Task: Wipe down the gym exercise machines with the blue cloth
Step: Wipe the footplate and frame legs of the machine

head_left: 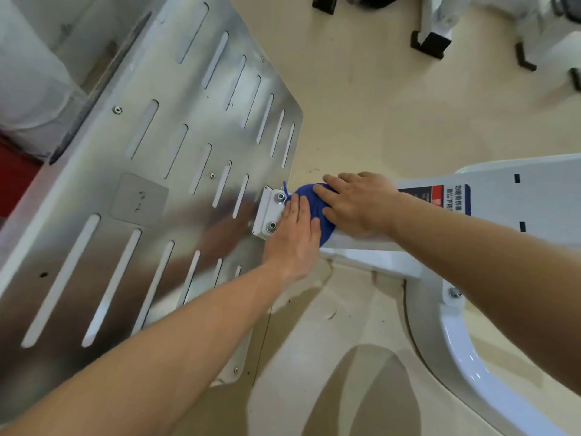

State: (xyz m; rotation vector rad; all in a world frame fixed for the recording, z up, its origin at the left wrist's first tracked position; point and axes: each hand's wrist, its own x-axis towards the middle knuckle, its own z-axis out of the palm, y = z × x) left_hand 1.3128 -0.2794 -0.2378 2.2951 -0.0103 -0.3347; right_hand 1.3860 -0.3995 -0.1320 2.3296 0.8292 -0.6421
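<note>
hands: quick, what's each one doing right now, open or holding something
Left hand: open, fingers flat on the blue cloth.
Right hand: open, spread over the cloth.

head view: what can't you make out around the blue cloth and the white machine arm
Blue cloth: mostly covered by the left hand and right hand, so its full shape is hidden.
White arm: the surface under the cloth and hands is hidden.
Warning label: partly behind the right forearm, and the print is too small to read.
Other machines: cut off by the top edge.
</note>
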